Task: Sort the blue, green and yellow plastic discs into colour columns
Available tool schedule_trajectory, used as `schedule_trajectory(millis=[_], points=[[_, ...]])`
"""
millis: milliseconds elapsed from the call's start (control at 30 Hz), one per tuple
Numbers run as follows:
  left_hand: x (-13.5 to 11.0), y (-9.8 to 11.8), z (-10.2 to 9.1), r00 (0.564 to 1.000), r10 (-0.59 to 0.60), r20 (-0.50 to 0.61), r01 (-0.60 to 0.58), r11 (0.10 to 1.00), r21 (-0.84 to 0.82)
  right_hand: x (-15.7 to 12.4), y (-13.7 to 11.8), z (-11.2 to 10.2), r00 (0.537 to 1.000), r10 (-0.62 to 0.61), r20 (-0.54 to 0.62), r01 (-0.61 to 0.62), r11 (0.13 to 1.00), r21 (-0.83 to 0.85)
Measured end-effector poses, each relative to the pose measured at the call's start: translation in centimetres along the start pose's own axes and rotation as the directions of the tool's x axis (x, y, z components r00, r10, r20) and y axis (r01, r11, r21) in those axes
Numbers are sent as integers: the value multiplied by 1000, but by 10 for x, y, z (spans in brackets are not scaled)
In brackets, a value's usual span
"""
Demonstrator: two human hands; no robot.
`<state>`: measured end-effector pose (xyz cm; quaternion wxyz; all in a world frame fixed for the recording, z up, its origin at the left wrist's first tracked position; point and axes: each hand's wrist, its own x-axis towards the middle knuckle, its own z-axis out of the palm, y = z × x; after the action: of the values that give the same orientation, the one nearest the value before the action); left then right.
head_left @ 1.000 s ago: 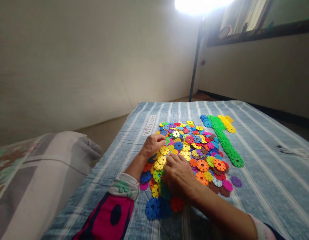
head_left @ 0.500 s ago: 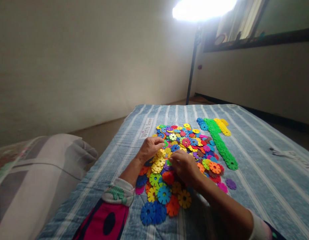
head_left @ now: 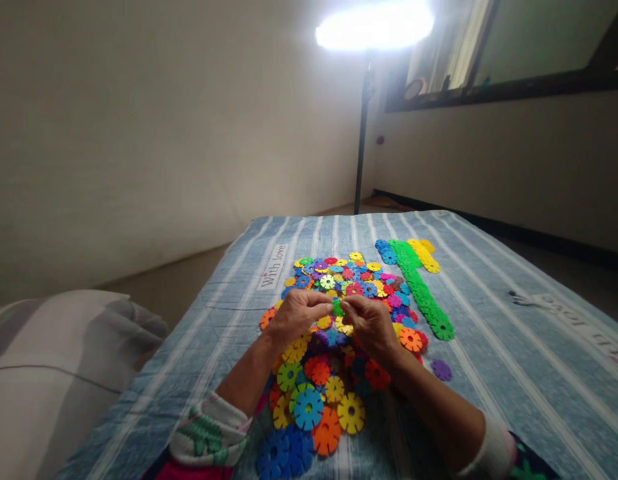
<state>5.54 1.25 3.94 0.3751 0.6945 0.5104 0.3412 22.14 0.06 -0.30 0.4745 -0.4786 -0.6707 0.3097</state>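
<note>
My left hand [head_left: 299,315] and my right hand [head_left: 371,323] meet over the pile, fingertips pinched on a small green notched disc [head_left: 337,307] between them. Fingers cover much of that disc, so whether it is one piece or two joined I cannot tell. Beneath and around both hands spreads a heap of notched plastic discs in many colours, among them a light blue disc [head_left: 308,409], a yellow disc [head_left: 351,413] and an orange disc [head_left: 327,431] nearest me. To the right lies a long row of overlapping green discs [head_left: 423,293].
Short rows of blue discs [head_left: 387,253] and yellow discs [head_left: 425,256] flank the green row's far end. A purple disc [head_left: 441,370] lies apart on the striped bedsheet [head_left: 493,347]. A lit lamp [head_left: 373,28] stands behind the bed; grey bedding [head_left: 73,360] is bunched at left.
My hands have come together from apart, and both now pinch the green disc. The camera view has turned slightly, shifting the scene left.
</note>
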Motion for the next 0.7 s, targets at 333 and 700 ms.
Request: schedule_trajectory(millis=[333,700], points=[[3,-1,1,994,-103,44,106,991,-82,6,-4,0,1000,3,-17,-4,997,-79],[1,6,-2,999,0,50,-1,1000,23,24,-20,-52,979,-53,197,103,962,-253]])
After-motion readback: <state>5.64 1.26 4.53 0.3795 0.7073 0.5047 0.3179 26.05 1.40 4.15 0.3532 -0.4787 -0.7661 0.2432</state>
